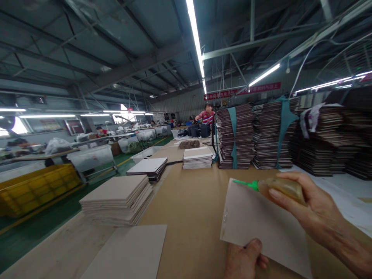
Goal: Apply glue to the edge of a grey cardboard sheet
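Two hands lower right | left hand (245,263) pinches card sheet (261,228) steady | right hand (316,217) grips glue bottle (283,188), nozzle at sheet's upper edge | board stack (119,199) centre left

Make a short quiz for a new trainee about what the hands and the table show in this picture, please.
1. True or false: the right hand holds a glue bottle with a green nozzle.
2. What does the left hand grip? A) a grey board sheet B) a yellow crate C) a roll of tape
3. Fill in: the nozzle tip is over the sheet's upper ____ corner.

Key
1. True.
2. A; the thumb lies on its lower edge.
3. Left, as the camera sees it. Stacks of similar boards lie to the left on the brown table.
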`<state>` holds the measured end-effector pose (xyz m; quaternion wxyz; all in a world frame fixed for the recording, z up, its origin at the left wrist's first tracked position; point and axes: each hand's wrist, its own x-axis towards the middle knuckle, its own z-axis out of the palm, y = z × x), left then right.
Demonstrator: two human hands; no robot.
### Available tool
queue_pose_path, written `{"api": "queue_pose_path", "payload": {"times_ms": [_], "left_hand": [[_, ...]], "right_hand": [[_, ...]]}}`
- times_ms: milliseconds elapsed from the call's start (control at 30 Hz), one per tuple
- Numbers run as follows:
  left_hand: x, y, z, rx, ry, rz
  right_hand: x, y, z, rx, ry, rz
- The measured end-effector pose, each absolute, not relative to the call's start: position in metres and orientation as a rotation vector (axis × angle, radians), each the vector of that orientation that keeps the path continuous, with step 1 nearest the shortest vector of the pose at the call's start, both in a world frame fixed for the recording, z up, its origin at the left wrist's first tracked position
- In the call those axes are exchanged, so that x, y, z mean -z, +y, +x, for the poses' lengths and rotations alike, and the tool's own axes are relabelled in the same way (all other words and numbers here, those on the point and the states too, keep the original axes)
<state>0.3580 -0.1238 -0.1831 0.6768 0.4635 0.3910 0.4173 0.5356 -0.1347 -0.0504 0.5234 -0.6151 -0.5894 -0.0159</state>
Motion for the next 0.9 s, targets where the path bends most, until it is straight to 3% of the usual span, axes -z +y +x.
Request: {"api": "queue_pose_path", "payload": {"times_ms": [400, 900], "left_hand": [[0.177, -0.125, 0.353, -0.916, 0.936, 1.086], [0.182, -0.124, 0.348, -0.876, 0.987, 1.142]], "right_hand": [[0.036, -0.143, 0.532, 0.354, -1.695, -1.332], [0.036, -0.156, 0.553, 0.268, -1.595, -1.58]]}}
